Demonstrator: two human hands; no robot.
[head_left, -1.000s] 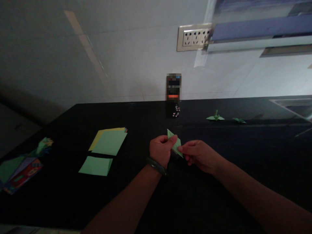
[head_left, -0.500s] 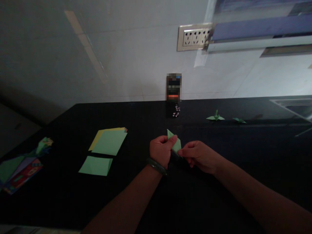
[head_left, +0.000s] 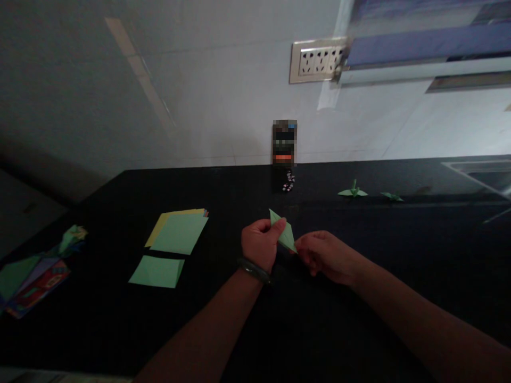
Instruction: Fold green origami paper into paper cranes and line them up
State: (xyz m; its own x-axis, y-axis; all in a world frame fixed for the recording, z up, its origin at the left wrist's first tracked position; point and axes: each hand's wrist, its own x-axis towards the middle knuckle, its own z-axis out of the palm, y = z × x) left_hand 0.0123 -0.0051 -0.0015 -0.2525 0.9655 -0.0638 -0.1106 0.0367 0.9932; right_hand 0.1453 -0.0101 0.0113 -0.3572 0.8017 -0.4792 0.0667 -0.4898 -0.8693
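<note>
A folded piece of light green origami paper (head_left: 286, 236) is held above the dark counter, its pointed end aimed up and away from me. My left hand (head_left: 261, 242), with a dark bangle (head_left: 254, 270) on the wrist, is closed on it, the thumb pressing on its upper face. The fingertips of my right hand (head_left: 321, 252) are pinched at the paper's lower right corner; some of those fingers are curled out of sight. Left of my hands lie a stack of green and yellow paper sheets (head_left: 179, 234) and a separate green sheet (head_left: 157, 271) with a crease.
Two folded green paper cranes, a nearer one (head_left: 353, 191) and a flatter one (head_left: 392, 197), stand at the back right. A phone (head_left: 285, 143) leans on the wall, with a beaded strand (head_left: 289, 182) before it. Colourful paper packets (head_left: 38, 290) lie far left. A sink edge (head_left: 475, 175) shows at right.
My left hand has shifted slightly left and up with the paper, which has turned a little. My right fingertips stay at its lower corner.
</note>
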